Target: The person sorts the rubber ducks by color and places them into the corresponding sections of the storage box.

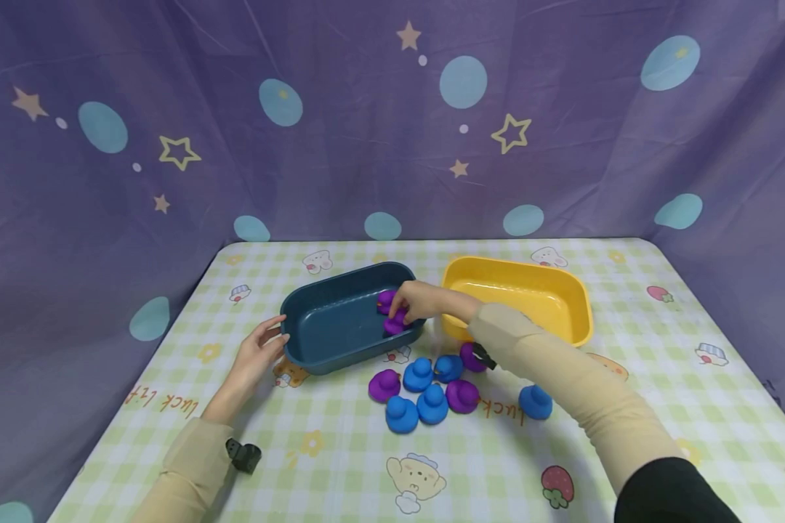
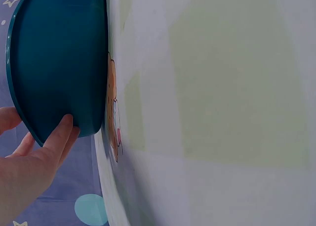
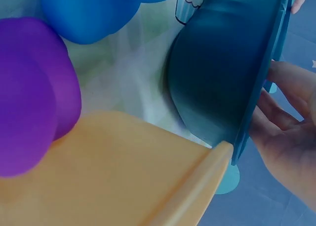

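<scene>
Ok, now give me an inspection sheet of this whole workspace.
Surface: green-and-white checked tablecloth with printed cartoons.
Job's things: dark teal oblong plastic basin, two round purple toy ducks inside; yellow oblong plastic basin, no duck visible inside; three more purple ducks and five round blue toy ducks on the cloth.
Clutter: nothing seen.
Left hand: holds the teal basin's left-end rim.
Right hand: in the teal basin, fingers at one purple duck; grip unclear.
Cables: nothing seen.
Surroundings: purple fabric backdrop with stars and pale-blue ovals.

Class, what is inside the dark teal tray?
In the dark teal tray, two purple toy ducks show; the right hand partly hides them, and whatever lies beneath cannot be seen.
</scene>
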